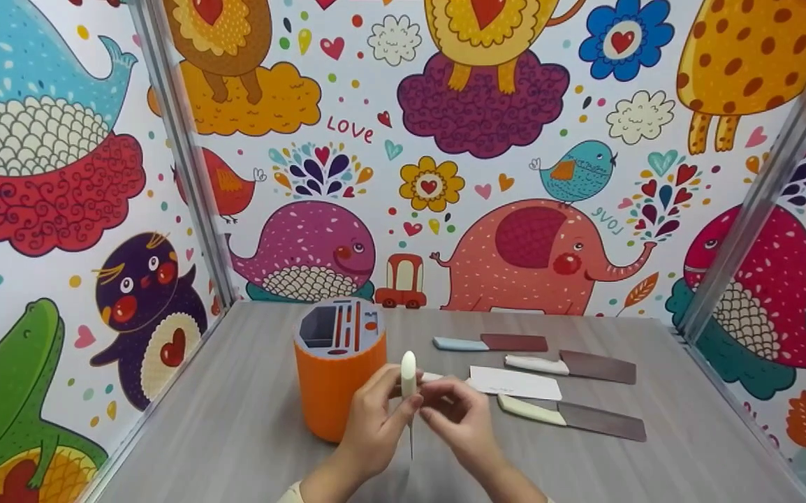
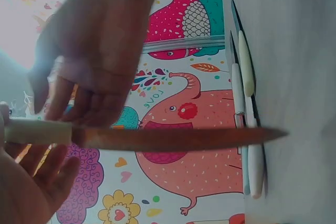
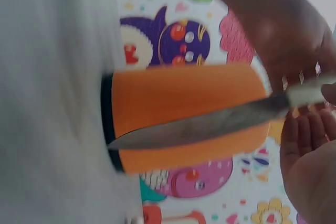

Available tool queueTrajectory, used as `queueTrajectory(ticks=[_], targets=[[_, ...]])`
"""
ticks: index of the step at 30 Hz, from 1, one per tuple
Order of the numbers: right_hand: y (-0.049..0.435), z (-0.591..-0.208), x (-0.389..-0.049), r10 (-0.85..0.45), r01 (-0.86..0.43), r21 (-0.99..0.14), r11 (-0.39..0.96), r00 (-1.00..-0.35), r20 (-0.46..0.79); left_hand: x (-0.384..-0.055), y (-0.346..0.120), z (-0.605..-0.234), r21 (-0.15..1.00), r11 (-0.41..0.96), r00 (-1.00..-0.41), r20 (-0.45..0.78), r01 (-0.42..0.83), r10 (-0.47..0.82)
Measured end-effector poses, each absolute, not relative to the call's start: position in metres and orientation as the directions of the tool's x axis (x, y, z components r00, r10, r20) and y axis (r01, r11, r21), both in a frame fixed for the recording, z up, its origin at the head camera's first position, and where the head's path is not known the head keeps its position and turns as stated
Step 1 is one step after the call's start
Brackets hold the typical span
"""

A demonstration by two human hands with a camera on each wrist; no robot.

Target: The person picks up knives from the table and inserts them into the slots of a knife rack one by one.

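A kitchen knife with a cream handle (image 1: 408,370) is upright in front of me, its narrow pointed blade (image 2: 173,139) aimed down at the table. My left hand (image 1: 378,419) holds it by the handle, thumb across the near side. Just right of the handle is my right hand (image 1: 462,423), its fingers loosely bent and the tips close beside the handle. Behind my left hand stands an orange knife holder (image 1: 333,384) with a grey slotted top (image 1: 319,327). In the right wrist view the blade (image 3: 205,124) crosses in front of the holder.
Several cleavers lie to the right: one with a light blue handle (image 1: 460,344), one with a white handle (image 1: 536,364), one with a white blade (image 1: 515,383), and a cream-handled one (image 1: 532,411). Cartoon-printed wall panels (image 1: 347,175) with metal posts (image 1: 186,140) border the grey table (image 1: 235,419).
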State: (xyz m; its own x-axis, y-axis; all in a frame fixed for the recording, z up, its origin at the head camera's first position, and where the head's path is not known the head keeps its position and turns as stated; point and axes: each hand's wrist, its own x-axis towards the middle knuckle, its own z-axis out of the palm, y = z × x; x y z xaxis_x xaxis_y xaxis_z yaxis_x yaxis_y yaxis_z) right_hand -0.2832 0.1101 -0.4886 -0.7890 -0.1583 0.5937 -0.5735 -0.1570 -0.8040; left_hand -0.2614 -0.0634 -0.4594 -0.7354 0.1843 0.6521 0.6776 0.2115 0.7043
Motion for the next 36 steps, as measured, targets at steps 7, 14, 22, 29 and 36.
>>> queueTrajectory(ticks=[7, 14, 22, 29, 36], targets=[[0.105, -0.496, -0.31, -0.089, -0.519, -0.854, -0.031, -0.85, 0.52, -0.258, -0.082, -0.44, 0.728, 0.17, -0.746, 0.659, 0.665, 0.097], [0.093, -0.503, -0.331, -0.221, -0.538, -0.84, 0.072, -0.83, 0.512, -0.254, -0.087, -0.432, 0.686, 0.127, -0.696, 0.715, 0.717, 0.066], [0.077, -0.527, -0.354, -0.161, -0.429, -0.902, -0.042, -0.889, 0.43, -0.252, -0.092, -0.424, 0.678, 0.119, -0.684, 0.729, 0.726, 0.021], [0.075, -0.553, -0.357, -0.302, -0.337, -0.941, -0.034, -0.894, 0.331, -0.249, -0.102, -0.415, 0.655, 0.136, -0.658, 0.753, 0.743, -0.03], [0.065, -0.563, -0.358, -0.359, -0.283, -0.959, -0.02, -0.893, 0.271, -0.253, -0.115, -0.404, 0.614, 0.119, -0.616, 0.787, 0.78, -0.029]])
